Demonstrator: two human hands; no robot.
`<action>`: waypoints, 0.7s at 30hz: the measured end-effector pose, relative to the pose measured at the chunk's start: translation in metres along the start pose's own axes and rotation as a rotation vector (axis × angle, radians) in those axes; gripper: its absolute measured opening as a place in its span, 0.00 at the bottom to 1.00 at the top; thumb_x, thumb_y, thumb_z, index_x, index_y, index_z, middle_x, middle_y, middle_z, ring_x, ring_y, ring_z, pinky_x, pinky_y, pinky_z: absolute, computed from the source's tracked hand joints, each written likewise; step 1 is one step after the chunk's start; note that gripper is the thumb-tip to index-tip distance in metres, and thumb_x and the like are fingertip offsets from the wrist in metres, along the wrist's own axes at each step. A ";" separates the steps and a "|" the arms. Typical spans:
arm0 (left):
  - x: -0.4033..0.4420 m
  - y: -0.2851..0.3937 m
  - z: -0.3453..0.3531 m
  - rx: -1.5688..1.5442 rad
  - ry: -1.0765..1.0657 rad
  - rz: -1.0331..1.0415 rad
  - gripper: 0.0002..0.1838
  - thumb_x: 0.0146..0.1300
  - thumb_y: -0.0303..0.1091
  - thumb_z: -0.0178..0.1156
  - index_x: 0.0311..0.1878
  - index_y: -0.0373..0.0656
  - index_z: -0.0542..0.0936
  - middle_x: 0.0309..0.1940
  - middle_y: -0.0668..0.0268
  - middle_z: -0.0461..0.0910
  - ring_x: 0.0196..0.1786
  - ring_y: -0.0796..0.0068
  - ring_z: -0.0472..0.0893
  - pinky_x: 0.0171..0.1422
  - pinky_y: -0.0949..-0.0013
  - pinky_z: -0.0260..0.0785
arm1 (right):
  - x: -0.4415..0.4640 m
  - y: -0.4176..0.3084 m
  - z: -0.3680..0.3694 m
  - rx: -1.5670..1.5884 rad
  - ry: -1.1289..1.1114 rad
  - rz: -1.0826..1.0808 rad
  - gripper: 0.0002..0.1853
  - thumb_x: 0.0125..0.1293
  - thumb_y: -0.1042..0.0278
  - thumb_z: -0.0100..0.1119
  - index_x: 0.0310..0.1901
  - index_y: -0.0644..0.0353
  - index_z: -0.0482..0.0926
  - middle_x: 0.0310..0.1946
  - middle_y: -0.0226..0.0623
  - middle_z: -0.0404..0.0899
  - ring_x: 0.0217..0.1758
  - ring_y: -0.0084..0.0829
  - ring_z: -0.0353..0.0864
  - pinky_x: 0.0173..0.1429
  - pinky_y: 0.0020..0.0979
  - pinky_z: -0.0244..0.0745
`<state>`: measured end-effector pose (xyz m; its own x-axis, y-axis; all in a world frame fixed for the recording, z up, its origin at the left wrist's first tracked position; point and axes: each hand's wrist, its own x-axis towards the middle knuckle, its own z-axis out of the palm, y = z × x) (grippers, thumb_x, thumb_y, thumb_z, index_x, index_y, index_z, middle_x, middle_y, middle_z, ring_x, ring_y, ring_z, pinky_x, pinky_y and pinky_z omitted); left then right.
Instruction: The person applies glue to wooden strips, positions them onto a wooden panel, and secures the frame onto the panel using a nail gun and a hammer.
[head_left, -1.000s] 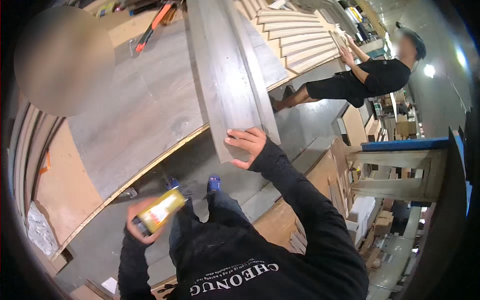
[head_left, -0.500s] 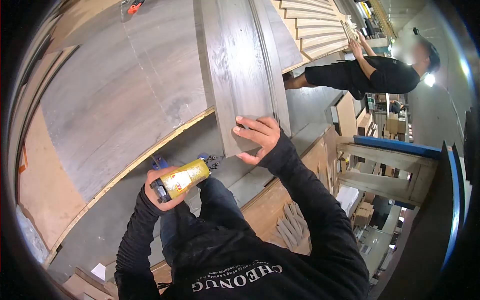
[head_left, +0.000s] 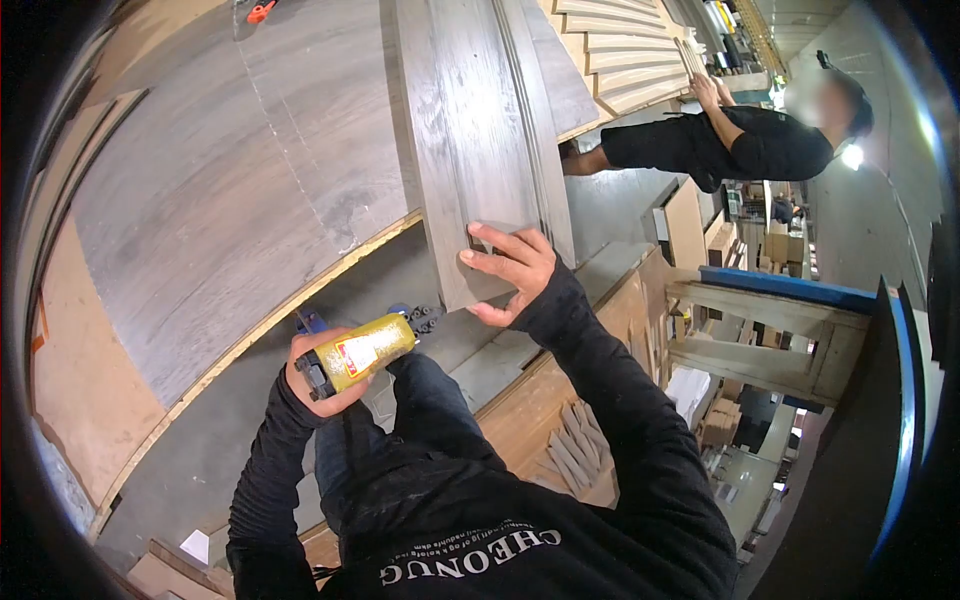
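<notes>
A long grey wood-grain panel (head_left: 465, 130) with a grooved edge lies across the workbench, its near end jutting past the bench edge. My right hand (head_left: 512, 272) grips that end, fingers on the top face and thumb at the end edge. Wrapped in my left hand (head_left: 325, 370) is a yellow power tool (head_left: 362, 352) with a black end and a red-and-white label. The tool is left of the panel's near end, apart from it. Its lower parts are hidden by the hand and the tool body.
The bench (head_left: 230, 220) carries a red-orange tool (head_left: 261, 11) at the far left. Stacked strips (head_left: 625, 55) lie at the far right, where a co-worker (head_left: 760, 140) stands touching them. Short grey pieces (head_left: 577, 447) and a blue-topped frame (head_left: 790, 285) are to the right.
The yellow tool has risen from low beside my legs toward the panel's near end. My right hand keeps its hold on the panel. The view has shifted.
</notes>
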<state>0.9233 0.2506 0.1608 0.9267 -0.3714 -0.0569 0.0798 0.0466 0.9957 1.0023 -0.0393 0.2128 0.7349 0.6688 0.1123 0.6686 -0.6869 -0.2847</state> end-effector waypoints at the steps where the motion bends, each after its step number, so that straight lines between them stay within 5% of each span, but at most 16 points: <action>1: -0.003 -0.006 -0.002 0.013 -0.043 0.032 0.22 0.41 0.31 0.65 0.41 0.34 0.73 0.32 0.58 0.78 0.34 0.71 0.78 0.41 0.72 0.68 | 0.000 0.001 0.001 -0.004 0.002 -0.006 0.29 0.37 0.55 0.66 0.47 0.48 0.76 0.55 0.31 0.70 0.32 0.31 0.68 0.41 0.30 0.68; 4: -0.007 -0.014 -0.005 0.013 -0.073 0.051 0.26 0.40 0.30 0.67 0.45 0.34 0.69 0.37 0.58 0.77 0.39 0.71 0.77 0.46 0.70 0.68 | 0.000 0.002 0.000 -0.013 -0.006 -0.015 0.29 0.38 0.54 0.66 0.48 0.48 0.76 0.55 0.31 0.70 0.31 0.31 0.67 0.40 0.30 0.69; 6: -0.001 -0.001 0.001 -0.037 0.036 -0.035 0.18 0.41 0.31 0.62 0.38 0.33 0.76 0.28 0.60 0.79 0.29 0.72 0.79 0.36 0.75 0.69 | -0.001 0.003 0.001 -0.016 0.001 -0.027 0.29 0.38 0.53 0.66 0.48 0.48 0.76 0.55 0.31 0.70 0.30 0.31 0.67 0.39 0.29 0.69; 21: 0.004 -0.003 -0.002 0.092 0.012 0.034 0.18 0.41 0.30 0.63 0.38 0.33 0.76 0.28 0.58 0.79 0.30 0.69 0.80 0.37 0.74 0.70 | 0.000 0.002 0.002 -0.008 0.009 -0.022 0.29 0.38 0.53 0.66 0.47 0.50 0.77 0.54 0.32 0.71 0.30 0.31 0.67 0.39 0.29 0.68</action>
<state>0.9273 0.2515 0.1577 0.9327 -0.3600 -0.0228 0.0142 -0.0265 0.9995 1.0039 -0.0402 0.2104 0.7211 0.6810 0.1274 0.6854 -0.6745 -0.2744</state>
